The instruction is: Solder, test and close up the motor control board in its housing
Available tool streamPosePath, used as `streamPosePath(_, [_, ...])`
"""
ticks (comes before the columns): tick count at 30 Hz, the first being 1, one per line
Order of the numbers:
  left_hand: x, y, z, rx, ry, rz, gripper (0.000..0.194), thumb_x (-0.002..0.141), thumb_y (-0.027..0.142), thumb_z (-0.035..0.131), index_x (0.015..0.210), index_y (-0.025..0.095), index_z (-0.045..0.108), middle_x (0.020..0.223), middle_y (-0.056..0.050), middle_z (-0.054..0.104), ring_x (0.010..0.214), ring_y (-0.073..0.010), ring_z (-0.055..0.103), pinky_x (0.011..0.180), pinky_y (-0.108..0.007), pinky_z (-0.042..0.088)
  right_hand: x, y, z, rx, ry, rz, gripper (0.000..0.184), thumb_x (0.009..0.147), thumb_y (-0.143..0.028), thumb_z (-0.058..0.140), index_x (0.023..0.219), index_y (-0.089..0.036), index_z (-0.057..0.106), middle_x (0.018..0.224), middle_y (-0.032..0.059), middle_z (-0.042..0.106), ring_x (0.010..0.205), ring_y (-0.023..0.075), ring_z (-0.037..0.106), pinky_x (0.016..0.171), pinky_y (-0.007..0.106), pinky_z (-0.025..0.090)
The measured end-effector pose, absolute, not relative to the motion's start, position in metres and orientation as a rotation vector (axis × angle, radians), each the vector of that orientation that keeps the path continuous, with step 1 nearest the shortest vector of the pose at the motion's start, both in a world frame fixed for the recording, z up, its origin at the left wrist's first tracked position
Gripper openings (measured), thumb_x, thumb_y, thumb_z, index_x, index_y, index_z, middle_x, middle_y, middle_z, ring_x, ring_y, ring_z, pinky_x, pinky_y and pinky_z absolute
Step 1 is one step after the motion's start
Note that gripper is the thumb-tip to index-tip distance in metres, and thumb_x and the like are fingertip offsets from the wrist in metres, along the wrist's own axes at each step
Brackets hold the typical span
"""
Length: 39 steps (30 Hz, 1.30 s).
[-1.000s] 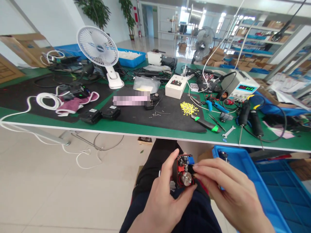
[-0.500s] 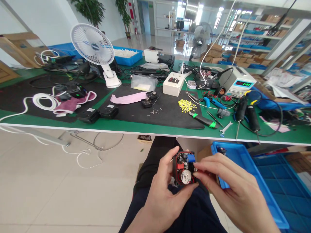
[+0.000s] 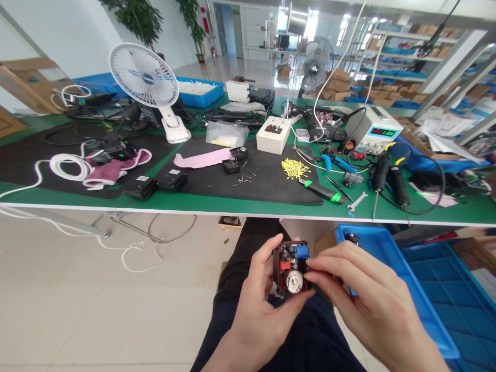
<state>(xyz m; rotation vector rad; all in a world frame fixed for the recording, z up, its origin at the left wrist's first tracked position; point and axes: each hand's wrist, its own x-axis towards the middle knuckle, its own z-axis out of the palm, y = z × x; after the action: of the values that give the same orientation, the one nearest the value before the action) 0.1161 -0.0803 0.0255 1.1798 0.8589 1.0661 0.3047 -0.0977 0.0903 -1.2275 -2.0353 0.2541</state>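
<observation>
Housing [image 3: 292, 266], open-faced, up above the lap [image 3: 302, 336], gripped in the left hand [image 3: 265, 305]; now in with the right hand [image 3: 368, 289], fingertips nearly together at its edge, hold too hidden to tell; on the bench [image 3: 232, 207], 2 black cases [image 3: 171, 180].

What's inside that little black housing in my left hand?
Inside the black housing: a round silver motor-like part, a blue block and a red one. Your right fingertips cover part of the right side.

Black device [image 3: 291, 267] with red part [image 3: 285, 265], blue part [image 3: 301, 251]; green surface [image 3: 194, 202], white front edge [image 3: 194, 211]; white desk fan [image 3: 144, 76].
</observation>
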Motion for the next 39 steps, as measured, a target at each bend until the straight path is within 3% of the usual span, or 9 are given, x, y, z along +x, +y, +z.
streamPosePath(9, [0.116, -0.082, 0.026, 1.109, 0.807, 1.039, 0.077, 0.091, 0.018, 0.083, 0.151, 0.039, 0.040, 0.149, 0.000, 0.065, 0.131, -0.0168, 0.067, 0.112, -0.027, 0.054, 0.313, -0.099, 0.100, -1.162, -2.253, 0.336, 0.035, 0.103, 0.000, 0.057, 0.134, -0.018, 0.060, 0.124, 0.0088, 0.062, 0.108, 0.0194, 0.057, 0.089, 0.030, 0.054])
streamPosePath(14, [0.116, -0.083, 0.028, 1.074, 0.854, 1.054, 0.077, 0.091, 0.022, 0.084, 0.151, 0.036, 0.040, 0.145, -0.003, 0.068, 0.127, -0.0177, 0.070, 0.112, -0.029, 0.055, 0.308, -0.102, 0.097, -1.203, -2.142, 0.269, 0.029, 0.105, -0.009, 0.063, 0.131, -0.018, 0.065, 0.120, 0.0082, 0.065, 0.102, 0.0174, 0.062, 0.083, 0.027, 0.056])
streamPosePath(19, [0.114, -0.084, 0.030, 1.149, 0.873, 1.089, 0.075, 0.092, 0.023, 0.083, 0.152, 0.036, 0.040, 0.144, -0.003, 0.069, 0.124, -0.0182, 0.071, 0.108, -0.029, 0.057, 0.300, -0.102, 0.091, -1.223, -1.987, 0.151, 0.018, 0.100, -0.010, 0.073, 0.117, -0.016, 0.072, 0.106, 0.0065, 0.068, 0.091, 0.0156, 0.064, 0.077, 0.027, 0.055])
streamPosePath(29, [0.111, -0.085, 0.021, 1.349, 0.905, 1.136, 0.078, 0.092, 0.017, 0.082, 0.154, 0.041, 0.041, 0.146, -0.002, 0.067, 0.124, -0.0205, 0.072, 0.107, -0.031, 0.059, 0.302, -0.101, 0.091, -1.194, -2.057, 0.226, 0.026, 0.099, -0.001, 0.067, 0.122, -0.014, 0.070, 0.108, 0.0074, 0.069, 0.092, 0.0166, 0.060, 0.078, 0.029, 0.053])
streamPosePath(34, [0.115, -0.084, 0.029, 1.154, 0.859, 1.140, 0.078, 0.088, 0.018, 0.085, 0.152, 0.036, 0.043, 0.141, -0.005, 0.071, 0.122, -0.0220, 0.073, 0.104, -0.030, 0.061, 0.298, -0.098, 0.093, -1.202, -2.008, 0.253, 0.019, 0.100, -0.005, 0.068, 0.116, -0.016, 0.072, 0.103, 0.0062, 0.070, 0.089, 0.0154, 0.063, 0.076, 0.027, 0.054])
streamPosePath(39, [0.116, -0.078, 0.039, 0.918, 0.796, 1.097, 0.087, 0.081, 0.019, 0.091, 0.150, 0.032, 0.040, 0.131, -0.008, 0.076, 0.104, -0.0226, 0.080, 0.092, -0.029, 0.066, 0.300, -0.102, 0.086, -1.242, -1.758, 0.314, 0.021, 0.100, -0.010, 0.071, 0.117, -0.022, 0.074, 0.104, 0.0043, 0.073, 0.090, 0.0150, 0.071, 0.075, 0.022, 0.057])
